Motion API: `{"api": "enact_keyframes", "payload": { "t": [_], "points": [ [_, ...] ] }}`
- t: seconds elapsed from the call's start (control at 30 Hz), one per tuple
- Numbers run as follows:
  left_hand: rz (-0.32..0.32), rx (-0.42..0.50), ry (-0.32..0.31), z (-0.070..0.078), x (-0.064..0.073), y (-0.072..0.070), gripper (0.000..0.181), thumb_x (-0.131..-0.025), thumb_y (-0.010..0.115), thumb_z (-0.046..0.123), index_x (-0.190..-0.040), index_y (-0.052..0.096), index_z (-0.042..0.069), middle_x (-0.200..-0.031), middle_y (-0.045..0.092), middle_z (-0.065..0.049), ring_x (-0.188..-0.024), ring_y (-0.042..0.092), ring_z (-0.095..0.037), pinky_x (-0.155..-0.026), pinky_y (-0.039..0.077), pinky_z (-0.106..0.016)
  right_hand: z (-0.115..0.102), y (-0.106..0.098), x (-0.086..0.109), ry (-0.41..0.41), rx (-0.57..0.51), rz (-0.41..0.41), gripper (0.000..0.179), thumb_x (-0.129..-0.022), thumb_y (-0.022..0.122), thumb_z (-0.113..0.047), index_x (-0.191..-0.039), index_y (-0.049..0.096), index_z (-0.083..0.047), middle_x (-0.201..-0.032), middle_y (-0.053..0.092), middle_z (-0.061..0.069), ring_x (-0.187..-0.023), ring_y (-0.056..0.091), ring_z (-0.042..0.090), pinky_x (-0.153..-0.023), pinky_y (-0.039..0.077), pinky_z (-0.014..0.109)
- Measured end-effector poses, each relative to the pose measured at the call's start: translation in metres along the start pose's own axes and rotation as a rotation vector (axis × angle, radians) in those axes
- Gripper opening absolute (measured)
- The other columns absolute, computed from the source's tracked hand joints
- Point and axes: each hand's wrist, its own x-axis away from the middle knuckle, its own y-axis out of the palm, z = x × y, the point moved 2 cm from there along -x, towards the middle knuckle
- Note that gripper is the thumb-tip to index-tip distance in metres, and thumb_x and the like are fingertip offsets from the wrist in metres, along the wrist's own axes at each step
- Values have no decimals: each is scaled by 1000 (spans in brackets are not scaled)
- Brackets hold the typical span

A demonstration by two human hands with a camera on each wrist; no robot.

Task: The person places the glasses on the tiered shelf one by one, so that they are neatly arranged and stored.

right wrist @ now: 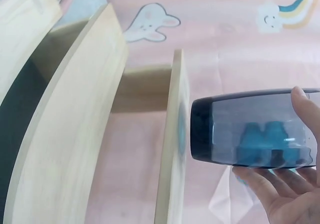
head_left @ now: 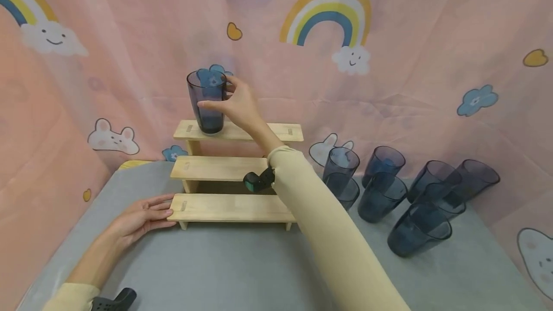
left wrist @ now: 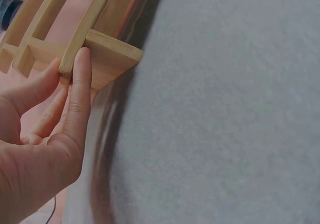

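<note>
Past the cream sleeve (head_left: 332,224), gripping 1 tinted glass (head_left: 206,104) with the right hand (head_left: 238,104), far left, over the top step (head_left: 235,134); pinching the bottom step (head_left: 233,208), near left, with the left hand (head_left: 140,215). Could topple if freed early: reveals a thin gap underneath in the right wrist view, unclear from the head.

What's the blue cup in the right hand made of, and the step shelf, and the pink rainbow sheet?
The blue cup: smooth, shiny glass or clear plastic; you see through it, but I can't tell which.
The step shelf: probably pale wood, unpainted-looking, because grain lines show.
The pink sheet: likely thin cloth, maybe plastic, matte-looking, because it creases.
</note>
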Motion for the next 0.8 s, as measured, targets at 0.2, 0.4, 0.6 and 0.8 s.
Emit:
{"api": "enact_keyframes", "payload": {
  "t": [0.2,0.4,0.6,0.8],
  "points": [
    [7,1,-2,1,1,0,78,-96,61,1,-153,8,-10,-130,54,-9,-105,65,-18,-93,54,-41,-10,21,-6,11,48,-35,91,-75,87,-31,-149,40,-8,-142,51,7,-124,55,17,-92,50,18],
    [3,5,0,0,0,1,78,-96,60,0,-153,7,-10,-133,51,-12,-106,64,-19,-94,54,-41,-9,30,-7,28,116,-69,91,-76,86,-35,-150,40,-9,-139,54,7,-124,54,16,-97,48,22],
    [-7,18,5,0,1,-1,78,-97,59,-1,-152,5,-11,-130,53,-10,-106,64,-19,-93,54,-41,-8,32,-7,36,112,-89,91,-79,83,-35,-152,35,-11,-144,49,7,-128,51,17,-101,47,24],
    [-8,19,15,-1,0,0,77,-97,58,0,-152,6,-11,-131,53,-10,-107,64,-18,-94,54,-40,-11,27,-4,40,121,-164,100,-81,82,-35,-157,20,-14,-151,40,11,-134,46,21,-106,45,31]
  ]
}}
